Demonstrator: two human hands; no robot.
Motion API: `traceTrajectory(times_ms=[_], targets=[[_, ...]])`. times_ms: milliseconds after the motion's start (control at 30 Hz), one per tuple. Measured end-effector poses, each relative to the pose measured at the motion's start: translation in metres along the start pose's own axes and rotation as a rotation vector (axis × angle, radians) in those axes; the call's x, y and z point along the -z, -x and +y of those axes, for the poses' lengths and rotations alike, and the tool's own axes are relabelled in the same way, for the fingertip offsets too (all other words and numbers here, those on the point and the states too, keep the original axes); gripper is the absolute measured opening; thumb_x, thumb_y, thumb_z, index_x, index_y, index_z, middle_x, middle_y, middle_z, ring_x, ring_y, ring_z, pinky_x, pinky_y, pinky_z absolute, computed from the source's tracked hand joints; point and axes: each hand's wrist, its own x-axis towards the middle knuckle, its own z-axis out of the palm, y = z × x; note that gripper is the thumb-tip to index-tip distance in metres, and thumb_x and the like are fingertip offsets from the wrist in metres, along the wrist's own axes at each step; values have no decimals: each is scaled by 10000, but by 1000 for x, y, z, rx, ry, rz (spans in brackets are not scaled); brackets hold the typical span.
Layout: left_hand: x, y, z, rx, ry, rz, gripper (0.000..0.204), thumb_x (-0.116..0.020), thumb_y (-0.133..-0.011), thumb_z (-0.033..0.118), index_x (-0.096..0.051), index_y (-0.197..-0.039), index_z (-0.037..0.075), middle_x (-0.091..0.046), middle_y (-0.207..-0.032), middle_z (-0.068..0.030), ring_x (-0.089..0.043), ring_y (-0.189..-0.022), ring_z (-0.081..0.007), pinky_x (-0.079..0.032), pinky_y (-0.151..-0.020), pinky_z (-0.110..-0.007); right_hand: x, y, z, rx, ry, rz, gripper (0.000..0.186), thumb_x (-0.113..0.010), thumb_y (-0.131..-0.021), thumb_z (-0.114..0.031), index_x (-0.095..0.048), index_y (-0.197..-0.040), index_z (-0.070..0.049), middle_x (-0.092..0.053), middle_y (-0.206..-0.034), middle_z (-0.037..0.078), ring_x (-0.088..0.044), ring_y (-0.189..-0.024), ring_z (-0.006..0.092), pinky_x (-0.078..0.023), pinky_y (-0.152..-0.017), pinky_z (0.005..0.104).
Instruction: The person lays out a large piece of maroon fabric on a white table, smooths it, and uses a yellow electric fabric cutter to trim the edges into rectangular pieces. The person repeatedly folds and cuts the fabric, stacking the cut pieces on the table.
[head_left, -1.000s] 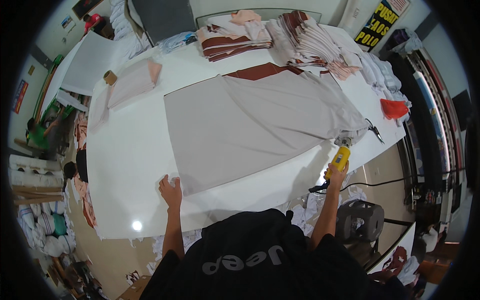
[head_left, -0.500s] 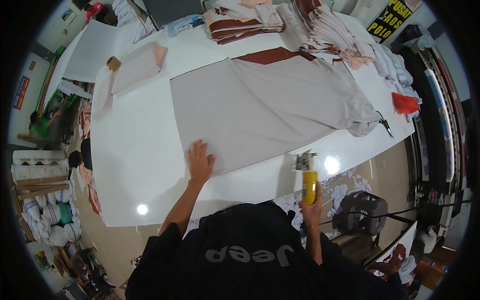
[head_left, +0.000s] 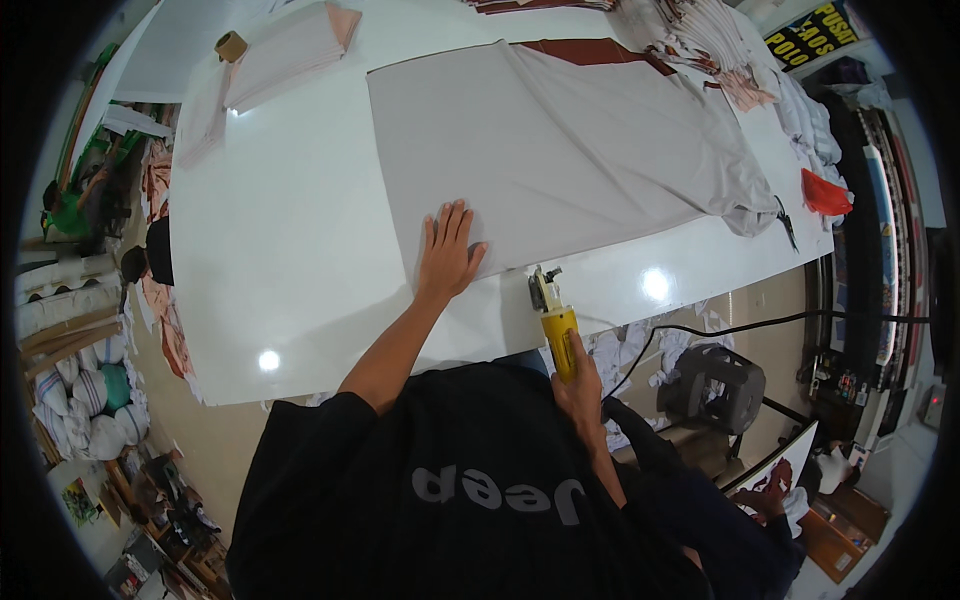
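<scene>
Cutter (head_left: 559, 338) shifted left, hands (head_left: 449, 255) closer tog. vs. prev., L on cloth (head_left: 560, 165)

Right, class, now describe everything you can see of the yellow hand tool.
The yellow hand tool has a rounded, plastic-looking body and a silver-and-dark, metal-looking head. The right hand grips its lower part. The head points forward, close to the near edge of the grey cloth; whether it touches cloth or white table is unclear. A black cord runs nearby; any join is hidden.
</scene>
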Motion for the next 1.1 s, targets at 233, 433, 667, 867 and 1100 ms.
traceTrajectory(times_ms=[233,433,667,867,1100], targets=[[-3,1,-4,-3,-33,8,682,-583,-1085,449,-464,-1606,25,-349,-1749,-167,-290,-1632,-369,-239,-1312,-629,-8,-17,-12,-107,68,-110,978,-761,-861,-3,-339,-1725,-183,-688,-1328,327,-693,-1225,501,-560,-1065,508],[-2,1,-2,-3,-6,-8,694,-594,-1079,454,-468,-1599,12,-343,-1749,-178,-278,-1636,-371,-223,-1318,-626,-10,-25,-14,-126,44,-108,976,-757,-873,2,-330,-1728,-193,-658,-1432,321,-674,-1299,484,-550,-1108,495],[0,1,-4,32,12,-48,720,-572,-1085,475,-438,-1622,15,-328,-1757,-161,-254,-1645,-354,-189,-1334,-618,-15,-37,-24,-36,43,-52,876,-706,-920,-25,-359,-1710,-178,-694,-1140,328,-688,-1063,522,-544,-962,555],[-4,0,-5,35,-9,-57,739,-576,-1077,497,-435,-1635,34,-325,-1763,-141,-258,-1645,-337,-190,-1340,-612,-16,-57,-35,-2,42,-36,882,-694,-921,-8,-333,-1716,-129,-690,-1191,342,-686,-1109,529,-544,-985,558],[1,-2,-4,23,-41,-32,726,-603,-1060,492,-482,-1611,35,-360,-1748,-142,-298,-1628,-339,-231,-1321,-621,-23,-94,-52,57,-9,3,899,-662,-882,27,-339,-1708,-120,-678,-1294,350,-675,-1173,540,-548,-1005,542]])
